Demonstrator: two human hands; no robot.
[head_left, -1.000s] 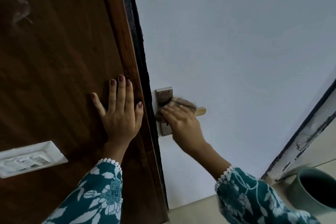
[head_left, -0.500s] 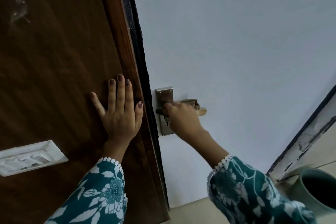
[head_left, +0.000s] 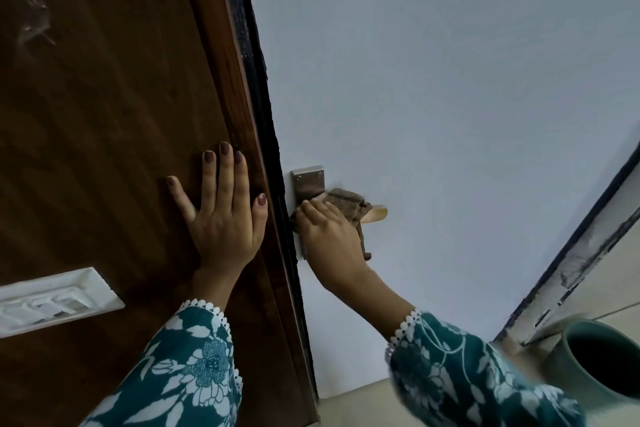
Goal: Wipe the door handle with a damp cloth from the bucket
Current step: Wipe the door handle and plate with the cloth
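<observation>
Low right, bucket (head_left: 602, 367), dark inside, contents unclear

Teal floral sleeves, dark-painted nails

The person is wearing long teal sleeves printed with white flowers and leaves, each cuff edged in white scalloped lace; the left hand (head_left: 221, 218) is showing dark brownish nail polish, while the right hand's (head_left: 329, 239) nails are hidden from view.

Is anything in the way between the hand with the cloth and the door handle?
Nothing visible. The right hand already presses the cloth onto the door handle, whose tip pokes out beyond it. The left hand lies flat on the brown door, off to the side.
</observation>
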